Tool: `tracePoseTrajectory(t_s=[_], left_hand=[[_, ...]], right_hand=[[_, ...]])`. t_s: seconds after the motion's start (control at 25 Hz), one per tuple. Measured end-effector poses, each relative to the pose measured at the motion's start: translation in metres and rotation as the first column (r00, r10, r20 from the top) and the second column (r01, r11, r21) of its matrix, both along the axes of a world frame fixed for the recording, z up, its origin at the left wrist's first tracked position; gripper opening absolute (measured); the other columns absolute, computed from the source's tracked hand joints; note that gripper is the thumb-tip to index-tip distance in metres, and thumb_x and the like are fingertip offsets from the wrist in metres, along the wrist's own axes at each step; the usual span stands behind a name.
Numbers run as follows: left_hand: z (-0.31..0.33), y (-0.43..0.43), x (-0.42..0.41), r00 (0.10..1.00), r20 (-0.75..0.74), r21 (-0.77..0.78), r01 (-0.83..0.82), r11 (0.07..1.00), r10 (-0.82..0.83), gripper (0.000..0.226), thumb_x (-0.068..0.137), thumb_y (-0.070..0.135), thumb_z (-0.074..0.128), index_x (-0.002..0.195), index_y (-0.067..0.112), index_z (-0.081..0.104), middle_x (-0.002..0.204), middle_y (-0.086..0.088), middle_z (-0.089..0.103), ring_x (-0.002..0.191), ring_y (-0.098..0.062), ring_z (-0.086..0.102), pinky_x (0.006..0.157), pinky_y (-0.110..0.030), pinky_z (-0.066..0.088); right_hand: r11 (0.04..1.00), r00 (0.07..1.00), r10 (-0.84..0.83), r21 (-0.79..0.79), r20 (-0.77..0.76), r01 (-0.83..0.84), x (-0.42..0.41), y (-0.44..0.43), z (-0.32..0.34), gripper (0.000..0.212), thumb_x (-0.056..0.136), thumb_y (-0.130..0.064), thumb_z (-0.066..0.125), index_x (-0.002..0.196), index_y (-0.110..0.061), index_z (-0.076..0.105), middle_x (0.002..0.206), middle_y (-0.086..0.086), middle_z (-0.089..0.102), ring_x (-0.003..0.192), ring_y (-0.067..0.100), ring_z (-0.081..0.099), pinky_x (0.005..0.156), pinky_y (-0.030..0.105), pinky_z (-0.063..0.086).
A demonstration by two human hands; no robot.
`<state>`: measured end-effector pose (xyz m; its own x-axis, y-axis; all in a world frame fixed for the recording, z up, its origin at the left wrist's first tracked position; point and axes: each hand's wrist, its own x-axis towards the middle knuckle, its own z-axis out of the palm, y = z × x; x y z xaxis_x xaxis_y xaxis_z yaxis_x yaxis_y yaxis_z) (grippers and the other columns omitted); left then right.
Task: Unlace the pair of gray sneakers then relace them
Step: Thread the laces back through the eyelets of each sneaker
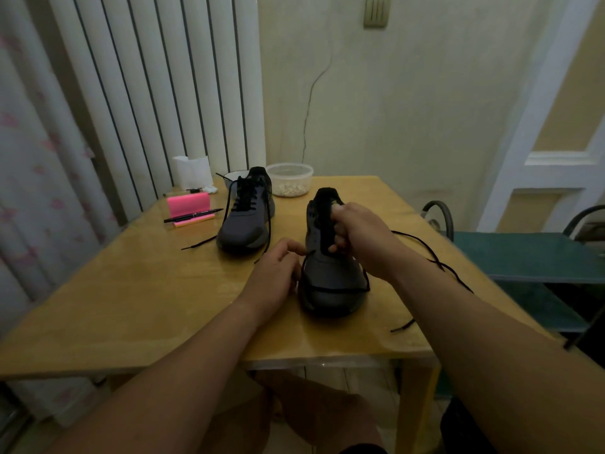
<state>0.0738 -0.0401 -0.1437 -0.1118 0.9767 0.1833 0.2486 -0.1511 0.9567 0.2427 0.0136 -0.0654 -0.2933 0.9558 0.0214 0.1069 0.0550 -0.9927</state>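
Note:
Two gray sneakers stand on the wooden table (137,299). The far sneaker (245,217) is laced, and its black lace ends trail loose over the tabletop. The near sneaker (334,276) points its toe toward me. My right hand (357,237) grips its black tongue from the right. A black lace (432,260) crosses this sneaker's toe, passes under my right forearm and ends near the table's front right edge. My left hand (278,273) rests against the near sneaker's left side with its fingers curled; I cannot tell whether it pinches the lace.
At the back of the table stand a clear plastic tub (289,180), a white tissue holder (191,172), a pink block (188,204) and black pens (193,216). A green chair seat (530,257) stands to the right. Vertical blinds and a wall are behind.

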Motion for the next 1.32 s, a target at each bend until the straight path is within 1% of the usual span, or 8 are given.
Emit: tracePoseTrajectory(t_s=[0.12, 0.24, 0.44, 0.6, 0.72, 0.84, 1.08, 1.32], left_hand=[[0.007, -0.007, 0.000, 0.989, -0.143, 0.033, 0.038, 0.999, -0.032, 0.025, 0.108, 0.025, 0.055, 0.128, 0.039, 0.059, 0.098, 0.000, 0.065, 0.077, -0.012, 0.063, 0.070, -0.030, 0.055], [0.010, -0.010, 0.009, 0.985, -0.169, -0.004, 0.046, 0.999, -0.046, 0.048, 0.098, 0.048, 0.069, 0.140, 0.037, 0.049, 0.115, 0.003, 0.062, 0.094, -0.014, 0.064, 0.069, -0.017, 0.051], [0.007, 0.005, 0.026, 0.938, -0.342, 0.015, 0.064, 0.998, -0.055, 0.108, 0.079, 0.065, 0.080, 0.162, 0.051, 0.013, 0.145, 0.008, 0.028, 0.131, -0.015, 0.042, 0.112, -0.032, 0.040], [0.004, 0.012, 0.026, 0.922, -0.372, 0.017, 0.123, 0.992, -0.108, 0.100, 0.078, 0.064, 0.074, 0.152, 0.073, 0.007, 0.152, 0.014, 0.017, 0.141, -0.025, 0.043, 0.118, -0.046, 0.043], [0.000, 0.009, 0.027, 0.903, -0.414, 0.025, 0.137, 0.990, -0.114, 0.090, 0.078, 0.064, 0.065, 0.142, 0.083, 0.005, 0.155, 0.026, 0.011, 0.147, -0.026, 0.040, 0.115, -0.053, 0.045], [0.000, 0.005, 0.030, 0.879, -0.473, 0.008, 0.074, 0.997, -0.061, 0.087, 0.080, 0.068, 0.059, 0.141, 0.084, 0.000, 0.161, 0.017, 0.011, 0.147, -0.028, 0.038, 0.116, -0.059, 0.039], [0.000, 0.003, 0.033, 0.848, -0.530, -0.020, 0.019, 1.000, -0.026, 0.085, 0.094, 0.059, 0.062, 0.149, 0.075, -0.001, 0.165, 0.010, 0.012, 0.149, -0.028, 0.035, 0.118, -0.060, 0.032], [0.000, 0.003, 0.034, 0.854, -0.520, -0.017, 0.018, 1.000, -0.025, 0.084, 0.095, 0.059, 0.060, 0.149, 0.075, -0.001, 0.164, 0.012, 0.012, 0.149, -0.026, 0.034, 0.118, -0.059, 0.030]], right_hand=[[0.943, 0.881, -0.096, 0.326, 0.463, -0.069, 0.002, -0.006, 0.009, 0.017, 0.110, -0.031, 0.045, 0.111, -0.020, 0.058, 0.096, 0.002, 0.062, 0.083, 0.019, 0.063, 0.077, 0.039, 0.055], [0.877, 0.785, -0.140, 0.443, 0.603, -0.184, 0.006, -0.006, 0.012, 0.019, 0.111, -0.029, 0.042, 0.112, -0.022, 0.060, 0.106, 0.001, 0.063, 0.093, 0.018, 0.060, 0.071, 0.033, 0.047], [0.951, 0.890, -0.056, 0.296, 0.452, -0.091, 0.017, -0.001, 0.008, 0.028, 0.111, -0.025, 0.041, 0.108, -0.013, 0.067, 0.091, 0.003, 0.061, 0.082, 0.019, 0.057, 0.070, 0.033, 0.044], [0.948, 0.858, 0.004, 0.271, 0.513, -0.166, 0.021, 0.002, 0.007, 0.028, 0.110, -0.027, 0.043, 0.105, -0.009, 0.064, 0.095, 0.008, 0.064, 0.083, 0.023, 0.060, 0.076, 0.041, 0.051], [0.891, 0.629, -0.028, 0.304, 0.777, -0.336, 0.027, 0.005, 0.008, 0.016, 0.106, -0.027, 0.050, 0.104, -0.015, 0.060, 0.099, 0.004, 0.063, 0.091, 0.023, 0.062, 0.075, 0.035, 0.052], [0.860, 0.480, -0.016, 0.257, 0.877, -0.441, 0.048, 0.005, 0.014, 0.013, 0.100, -0.031, 0.064, 0.110, -0.022, 0.068, 0.104, -0.005, 0.063, 0.098, 0.017, 0.059, 0.078, 0.032, 0.050], [0.818, 0.442, -0.176, 0.381, 0.879, -0.432, 0.084, 0.011, 0.018, 0.018, 0.104, -0.033, 0.062, 0.111, -0.019, 0.072, 0.100, -0.007, 0.064, 0.098, 0.018, 0.059, 0.078, 0.031, 0.045], [0.823, 0.543, -0.413, 0.555, 0.731, -0.122, 0.113, 0.034, 0.015, 0.021, 0.107, -0.026, 0.055, 0.116, -0.012, 0.068, 0.105, 0.001, 0.064, 0.095, 0.019, 0.056, 0.082, 0.033, 0.044]])
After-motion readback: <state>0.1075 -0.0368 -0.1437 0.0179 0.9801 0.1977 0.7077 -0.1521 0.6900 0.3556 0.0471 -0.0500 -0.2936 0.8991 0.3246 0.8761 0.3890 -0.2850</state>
